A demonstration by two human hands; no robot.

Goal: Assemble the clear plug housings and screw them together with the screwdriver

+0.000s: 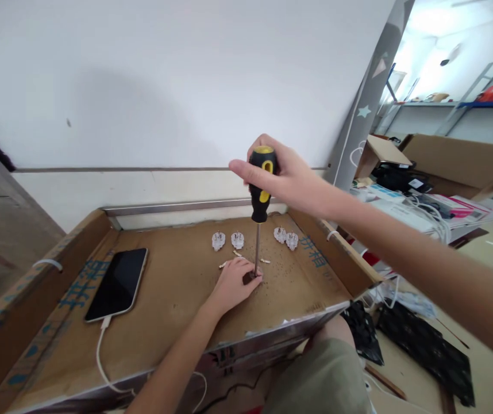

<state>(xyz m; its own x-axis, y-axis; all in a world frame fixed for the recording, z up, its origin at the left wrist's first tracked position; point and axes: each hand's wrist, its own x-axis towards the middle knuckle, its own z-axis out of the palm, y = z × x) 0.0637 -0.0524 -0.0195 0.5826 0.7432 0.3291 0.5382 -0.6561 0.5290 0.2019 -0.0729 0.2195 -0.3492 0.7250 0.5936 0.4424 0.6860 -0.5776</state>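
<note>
My right hand (272, 169) is wrapped round the black and yellow handle of a screwdriver (259, 190), held upright. Its shaft points down to the fingertips of my left hand (238, 280), which rests on the cardboard surface (177, 259). Those fingers pinch a small part at the screwdriver's tip, mostly hidden. Behind my left hand stand several clear plastic pieces with metal pins, two at the left (237, 240) and two at the right (292, 241). Small pale strips (265, 261) lie around my left fingers, and tiny dark bits are scattered to the right.
A phone (118, 284) with a white cable (100, 359) lies at the left. Raised cardboard edges (336, 253) border both sides of the surface, and a white wall (164, 86) rises behind. Boxes and cables crowd a table (479, 227) at the right; black bags (427, 351) lie below it.
</note>
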